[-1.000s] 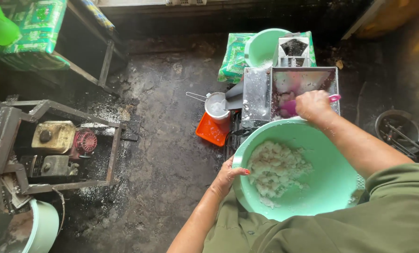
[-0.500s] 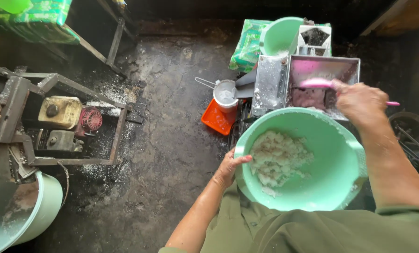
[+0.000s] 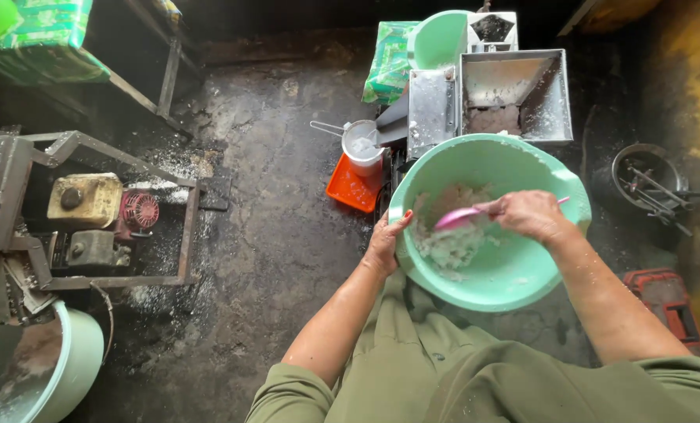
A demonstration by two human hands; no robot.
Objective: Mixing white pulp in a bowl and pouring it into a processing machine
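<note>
Both hands at green basin (image 3: 514,274): left hand (image 3: 383,247) on rim, right hand (image 3: 531,215) inside.

a green patterned sack (image 3: 389,63) lies left of the metal machine (image 3: 491,94); another green package (image 3: 40,43) sits top left.

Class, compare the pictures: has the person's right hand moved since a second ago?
Yes. The right hand with its pink spoon has come back from the metal hopper and is now over the green basin.

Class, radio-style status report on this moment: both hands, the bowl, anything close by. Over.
Left hand grips green bowl rim. Right hand holds pink spoon in white mash. Metal hopper just beyond bowl.
</note>
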